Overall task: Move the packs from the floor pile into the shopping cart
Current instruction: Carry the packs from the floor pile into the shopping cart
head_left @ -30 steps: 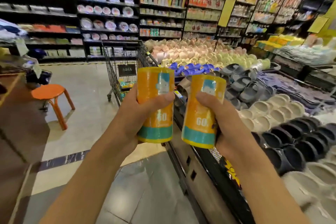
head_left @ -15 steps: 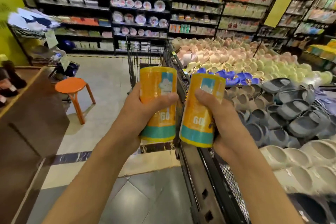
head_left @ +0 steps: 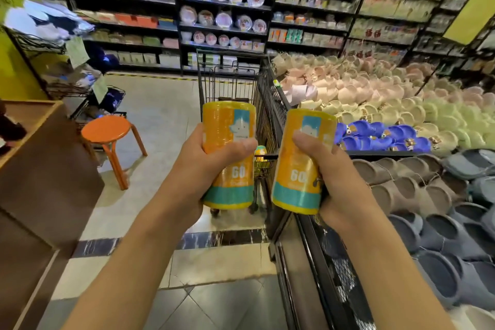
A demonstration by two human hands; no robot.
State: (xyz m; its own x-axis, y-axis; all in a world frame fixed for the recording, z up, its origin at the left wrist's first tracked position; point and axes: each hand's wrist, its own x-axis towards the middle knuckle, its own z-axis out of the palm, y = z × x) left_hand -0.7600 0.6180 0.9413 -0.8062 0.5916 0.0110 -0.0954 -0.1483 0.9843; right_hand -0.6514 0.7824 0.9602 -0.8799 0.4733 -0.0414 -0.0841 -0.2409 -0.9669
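Packs [head_left: 227,154] in both hands [head_left: 199,169], nearer shopping cart [head_left: 230,83] than before

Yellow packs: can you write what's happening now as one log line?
left hand: holds yellow pack | right hand: holds second yellow pack | shopping cart: ahead, not reached | step: carrying

Both packs [head_left: 229,153] [head_left: 302,163] wear glossy plastic wrap. The cart [head_left: 227,83] is dark wire metal; the stool [head_left: 105,130] smooth orange; floor tiles [head_left: 160,104] shiny.
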